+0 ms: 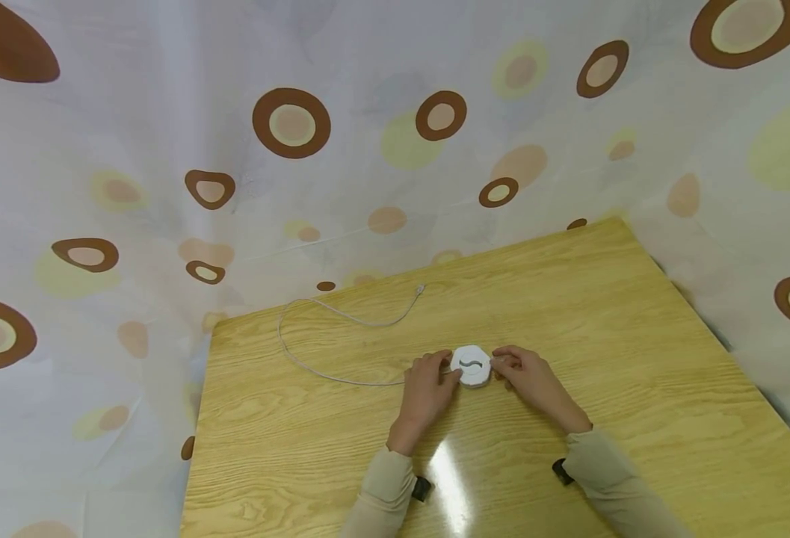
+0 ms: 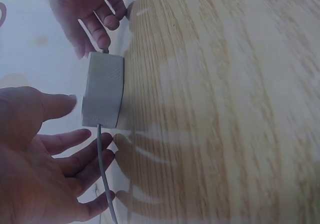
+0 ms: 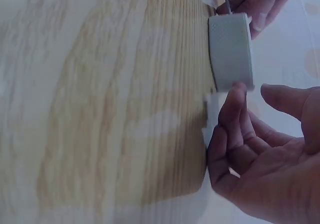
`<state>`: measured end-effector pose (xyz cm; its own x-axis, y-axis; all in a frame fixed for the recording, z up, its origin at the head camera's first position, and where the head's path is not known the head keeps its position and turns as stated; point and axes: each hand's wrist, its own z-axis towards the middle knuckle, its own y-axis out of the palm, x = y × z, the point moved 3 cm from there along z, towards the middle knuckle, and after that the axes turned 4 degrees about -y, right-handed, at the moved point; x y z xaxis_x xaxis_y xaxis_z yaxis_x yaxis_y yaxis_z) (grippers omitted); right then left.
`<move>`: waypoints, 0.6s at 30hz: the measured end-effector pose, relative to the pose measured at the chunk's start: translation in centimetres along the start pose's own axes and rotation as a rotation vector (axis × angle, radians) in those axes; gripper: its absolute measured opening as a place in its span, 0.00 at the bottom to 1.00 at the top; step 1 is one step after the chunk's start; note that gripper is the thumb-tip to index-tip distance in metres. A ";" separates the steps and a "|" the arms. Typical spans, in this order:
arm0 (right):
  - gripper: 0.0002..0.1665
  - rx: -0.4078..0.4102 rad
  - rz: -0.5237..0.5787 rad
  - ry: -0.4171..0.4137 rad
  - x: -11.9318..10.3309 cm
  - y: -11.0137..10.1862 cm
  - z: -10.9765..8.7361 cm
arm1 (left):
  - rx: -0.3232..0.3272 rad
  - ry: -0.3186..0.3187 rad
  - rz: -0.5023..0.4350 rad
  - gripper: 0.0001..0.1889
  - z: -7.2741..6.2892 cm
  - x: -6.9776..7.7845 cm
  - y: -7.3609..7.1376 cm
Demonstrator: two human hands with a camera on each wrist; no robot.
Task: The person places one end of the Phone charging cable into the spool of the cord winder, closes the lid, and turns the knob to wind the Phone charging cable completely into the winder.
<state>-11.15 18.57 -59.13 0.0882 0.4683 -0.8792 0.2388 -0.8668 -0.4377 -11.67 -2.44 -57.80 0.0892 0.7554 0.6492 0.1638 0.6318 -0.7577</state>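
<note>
A white eight-sided cable case [image 1: 473, 378] with an S-shaped slot in its top rests on the wooden table between both hands. From its left side runs a thin grey cable [image 2: 101, 154]. My left hand [image 1: 425, 385] is around that side, the thumb close to the case's top edge and the loosely bent fingers spread near the cable. At the opposite side, my right hand [image 1: 528, 377] has its index fingertip [image 3: 239, 91] right at the case's end. The right thumb [image 3: 282, 98] stands apart from that fingertip, while the other fingers are loosely bent.
The cable loops leftward over the wooden table [image 1: 300, 448] and ends in a small plug [image 1: 420, 289] near the back edge. A pale sheet [image 1: 354, 67] with brown and yellow round shapes hangs behind the table and at its sides.
</note>
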 end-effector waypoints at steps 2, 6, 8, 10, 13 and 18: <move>0.27 -0.018 0.039 -0.003 0.4 -0.3 0.1 | -0.021 0.007 0.004 0.26 0.1 0.1 0.2; 0.28 -0.045 0.010 -0.036 0.8 -0.7 0.1 | -0.070 0.048 0.085 0.37 0.4 0.3 1.0; 0.28 -0.066 -0.003 -0.045 0.7 -0.7 0.2 | -0.089 0.074 0.128 0.41 0.6 0.5 1.4; 0.27 -0.081 -0.009 -0.045 0.7 -0.7 0.3 | -0.107 0.084 0.160 0.42 0.6 0.8 1.7; 0.24 -0.087 -0.016 -0.036 0.7 -0.7 0.4 | -0.102 0.095 0.185 0.40 0.7 1.1 1.7; 0.20 -0.051 -0.060 -0.056 0.7 -0.6 0.6 | -0.079 0.086 0.213 0.37 1.0 1.5 1.6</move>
<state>-11.79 19.32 -59.64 0.0185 0.5074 -0.8615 0.2907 -0.8272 -0.4809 -12.24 -0.14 -58.05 0.2129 0.8503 0.4813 0.2081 0.4418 -0.8726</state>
